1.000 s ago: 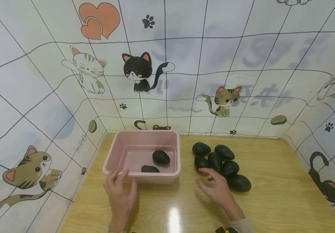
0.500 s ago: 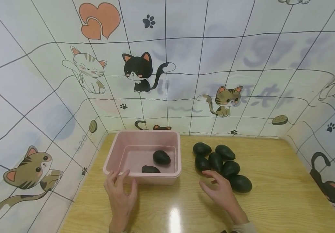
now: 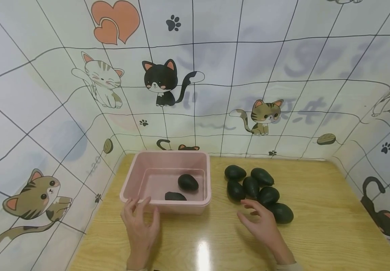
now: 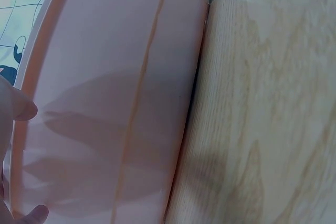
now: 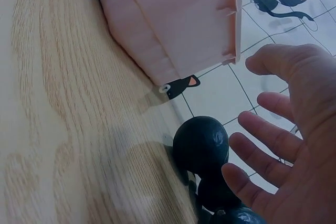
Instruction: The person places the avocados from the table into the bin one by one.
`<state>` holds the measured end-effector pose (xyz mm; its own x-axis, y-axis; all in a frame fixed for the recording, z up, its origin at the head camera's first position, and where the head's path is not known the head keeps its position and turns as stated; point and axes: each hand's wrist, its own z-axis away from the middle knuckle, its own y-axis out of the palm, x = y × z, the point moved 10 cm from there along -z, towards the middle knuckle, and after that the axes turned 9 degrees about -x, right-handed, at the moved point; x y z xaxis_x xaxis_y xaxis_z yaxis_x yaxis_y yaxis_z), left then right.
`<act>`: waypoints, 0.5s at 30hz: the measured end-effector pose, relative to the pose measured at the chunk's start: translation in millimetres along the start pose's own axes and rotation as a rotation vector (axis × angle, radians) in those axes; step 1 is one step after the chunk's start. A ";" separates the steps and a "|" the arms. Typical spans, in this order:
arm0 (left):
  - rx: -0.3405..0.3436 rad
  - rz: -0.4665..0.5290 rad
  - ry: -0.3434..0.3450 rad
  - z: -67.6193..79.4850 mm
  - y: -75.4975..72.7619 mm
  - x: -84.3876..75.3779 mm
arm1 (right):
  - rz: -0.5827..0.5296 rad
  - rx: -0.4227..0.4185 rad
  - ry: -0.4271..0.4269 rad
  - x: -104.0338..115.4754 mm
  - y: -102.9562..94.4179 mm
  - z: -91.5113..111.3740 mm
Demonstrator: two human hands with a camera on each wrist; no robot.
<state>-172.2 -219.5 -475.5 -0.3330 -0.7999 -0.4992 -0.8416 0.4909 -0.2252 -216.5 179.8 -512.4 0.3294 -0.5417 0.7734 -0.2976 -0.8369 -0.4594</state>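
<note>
A pink plastic bin stands on the table with two dark green avocados inside; one avocado lies toward its right side, the other is partly hidden by the front wall. My left hand rests at the bin's front rim, fingertips over the edge and thumb in front of the wall. To the right lies a cluster of several dark avocados. My right hand hovers at the near side of that cluster, fingers spread and relaxed, holding nothing; in the right wrist view an avocado shows beyond the fingers.
The wooden table ends at a white wall covering printed with cats and grid lines, which also runs along the left and right sides. A bright light reflection lies on the table between the hands.
My right hand has drawn slightly right and toward me, away from the nearest avocado on the left of the cluster. The left hand, bin and avocados stay in place.
</note>
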 end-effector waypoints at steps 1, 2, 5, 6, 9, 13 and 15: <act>0.000 -0.001 0.001 -0.1 -0.1 -0.2 | -0.003 -0.003 0.000 -0.3 -1.2 0.3; 0.000 -0.004 0.002 -0.2 -0.1 -0.5 | -0.002 -0.005 0.000 -0.7 -2.3 0.7; 0.003 -0.005 0.000 -0.3 0.2 -0.9 | 0.006 -0.016 -0.009 -1.0 -6.0 1.6; 0.004 -0.005 -0.002 -0.3 0.3 -1.0 | 0.014 -0.019 -0.014 -0.8 -7.3 1.7; 0.005 -0.005 -0.006 0.0 0.2 -1.0 | 0.034 -0.027 -0.020 -1.2 -11.4 1.4; 0.002 -0.005 -0.011 0.4 -0.2 -0.4 | 0.055 -0.024 -0.004 -4.7 -16.2 0.6; 0.003 -0.003 -0.013 0.5 0.0 -0.1 | 0.068 -0.023 0.006 -7.0 -18.4 0.8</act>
<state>-171.9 -219.3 -475.9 -0.3250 -0.7970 -0.5090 -0.8415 0.4894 -0.2290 -212.6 198.9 -509.7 0.3023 -0.5971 0.7431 -0.3394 -0.7959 -0.5014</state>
